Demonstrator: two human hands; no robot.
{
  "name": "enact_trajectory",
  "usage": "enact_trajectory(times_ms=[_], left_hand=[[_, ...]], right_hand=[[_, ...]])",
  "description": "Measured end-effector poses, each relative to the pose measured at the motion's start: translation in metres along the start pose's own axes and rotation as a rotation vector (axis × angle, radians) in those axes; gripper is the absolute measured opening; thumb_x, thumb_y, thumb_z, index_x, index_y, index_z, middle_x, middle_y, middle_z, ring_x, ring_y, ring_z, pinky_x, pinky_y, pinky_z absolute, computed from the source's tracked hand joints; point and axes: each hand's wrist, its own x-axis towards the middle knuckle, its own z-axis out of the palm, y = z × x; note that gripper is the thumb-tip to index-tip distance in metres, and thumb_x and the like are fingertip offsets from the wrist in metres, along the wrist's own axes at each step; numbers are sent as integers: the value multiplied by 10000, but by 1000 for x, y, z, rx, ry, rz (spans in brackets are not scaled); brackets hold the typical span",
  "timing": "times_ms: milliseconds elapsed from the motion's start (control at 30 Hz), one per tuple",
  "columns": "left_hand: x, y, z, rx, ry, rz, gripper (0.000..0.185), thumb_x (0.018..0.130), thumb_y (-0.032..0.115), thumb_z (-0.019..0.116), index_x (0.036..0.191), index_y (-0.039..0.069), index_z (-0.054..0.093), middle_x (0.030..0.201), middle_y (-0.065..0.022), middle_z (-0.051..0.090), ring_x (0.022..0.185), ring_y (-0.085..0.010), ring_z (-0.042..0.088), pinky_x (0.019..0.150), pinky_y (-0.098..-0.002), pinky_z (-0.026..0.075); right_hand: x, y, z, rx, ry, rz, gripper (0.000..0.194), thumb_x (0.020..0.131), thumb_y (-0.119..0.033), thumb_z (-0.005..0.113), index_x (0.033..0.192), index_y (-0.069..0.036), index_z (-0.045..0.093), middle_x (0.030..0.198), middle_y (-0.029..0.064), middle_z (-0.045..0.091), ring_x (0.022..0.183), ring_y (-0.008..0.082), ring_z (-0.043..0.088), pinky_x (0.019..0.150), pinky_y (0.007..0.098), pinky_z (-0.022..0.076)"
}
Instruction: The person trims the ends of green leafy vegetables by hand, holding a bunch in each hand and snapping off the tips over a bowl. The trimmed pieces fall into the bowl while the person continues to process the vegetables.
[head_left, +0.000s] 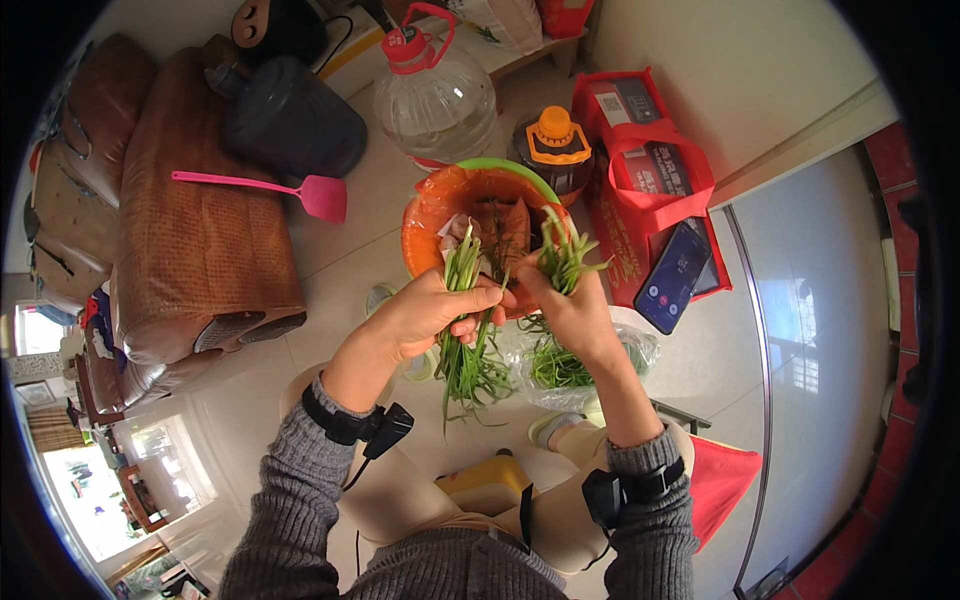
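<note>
My left hand (442, 309) grips an upright bunch of green chive-like leaves (469, 367), pale cut ends up and thin leaf tips hanging below. In my right hand (564, 311) is a smaller bunch of green stems (566, 259), its tops splayed out. The fingertips of both hands come close together between the bunches; whether they touch is hard to tell. Just beyond them stands a bucket with a green rim (517, 166), lined with an orange plastic bag (427, 225) and holding vegetable scraps. Under my right hand, a clear plastic bag (637, 349) holds more greens (559, 367).
A large water bottle (439, 112) and a dark bottle with an orange cap (555, 142) stand behind the bucket. A phone (673, 277) rests on a red bag (622, 247) at right. At left, a pink fly swatter (322, 199) lies across a brown leather sofa (202, 225).
</note>
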Motion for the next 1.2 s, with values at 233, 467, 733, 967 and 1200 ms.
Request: enact_trajectory(times_ms=[233, 467, 733, 967, 1200], left_hand=[[-1, 1, 2, 18, 25, 14, 214, 889, 200, 593, 951, -3, 619, 803, -67, 611, 538, -54, 424, 494, -212, 383], [-2, 4, 4, 100, 34, 5, 191, 891, 162, 558, 944, -11, 618, 822, -87, 625, 543, -58, 413, 492, -205, 371], [-3, 5, 4, 105, 5, -20, 206, 893, 170, 551, 956, -9, 631, 823, -84, 632, 568, -67, 431, 521, -213, 390], [1, 1, -1, -94, -30, -17, 250, 918, 196, 536, 1040, -19, 572, 850, -129, 648, 828, -200, 631, 759, -330, 518], [8, -3, 5, -82, 144, 184, 217, 901, 215, 587, 985, 18, 554, 741, 2, 519, 587, -101, 505, 606, -295, 468]], right_hand=[[-2, -4, -2, 67, -96, 100, 177, 873, -107, 616, 971, 36, 582, 845, 54, 625, 715, 105, 604, 657, 265, 517], [3, 4, -2, -54, 21, -35, 167, 887, -104, 594, 988, 23, 556, 831, 15, 604, 734, 71, 527, 681, 236, 456], [8, 9, -15, -147, 243, -57, 138, 864, -99, 599, 929, 11, 653, 689, -40, 546, 625, 31, 463, 557, 211, 389], [8, 16, -10, -52, 168, 242, 182, 852, -143, 631, 946, 12, 643, 676, -29, 528, 519, 52, 414, 458, 231, 342], [4, 8, 2, -12, -4, 327, 190, 865, -188, 626, 941, -15, 609, 656, -43, 523, 506, 42, 410, 443, 217, 332]])
